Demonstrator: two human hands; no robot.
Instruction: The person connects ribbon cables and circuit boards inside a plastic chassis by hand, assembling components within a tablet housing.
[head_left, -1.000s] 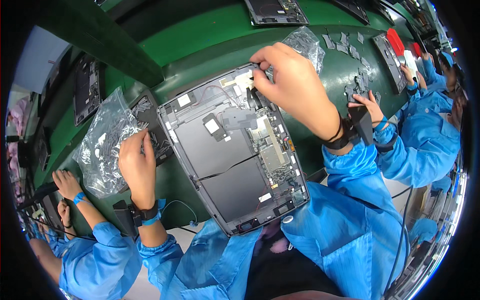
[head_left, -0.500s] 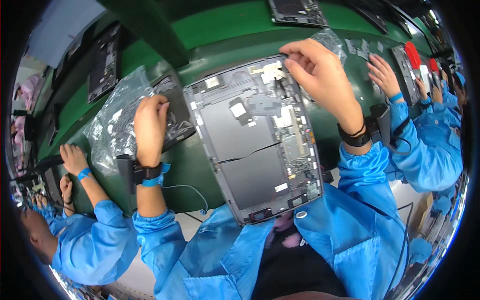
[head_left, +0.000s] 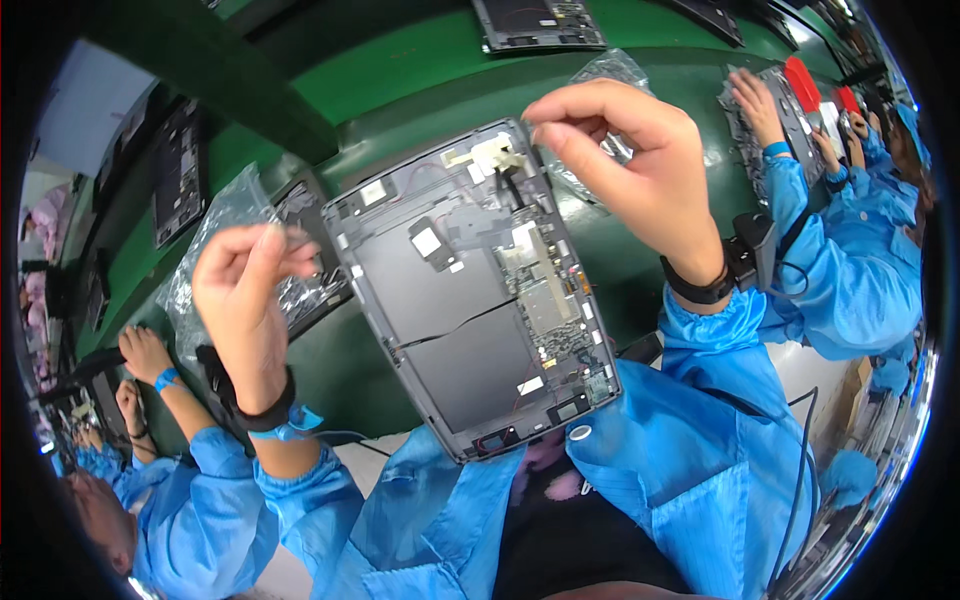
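Note:
An opened tablet-like device (head_left: 450, 370) lies tilted before me, its near end against my jacket. It shows a grey battery area, a circuit board (head_left: 545, 300) along the right side and a black cable across the middle. At its far right corner is my right hand (head_left: 640, 150), thumb and index finger pinched together; anything between the tips is too small to name. My left hand (head_left: 245, 290) is raised off the device's left edge, fingers curled toward the thumb over a clear plastic bag (head_left: 215, 235). Whatever it may pinch cannot be made out.
Beside the left bag lies a dark panel (head_left: 325, 290). Another clear bag (head_left: 610, 70) lies beyond my right hand. More opened devices (head_left: 540, 25) stand on the far green shelf. Co-workers' hands (head_left: 145, 350) rest at the left; another person's hand (head_left: 757, 105) is at the right.
My view has shifted, so the device appears further left. My left hand has turned and come lower along the device's left side. The right-hand co-worker's hand has moved onto a panel.

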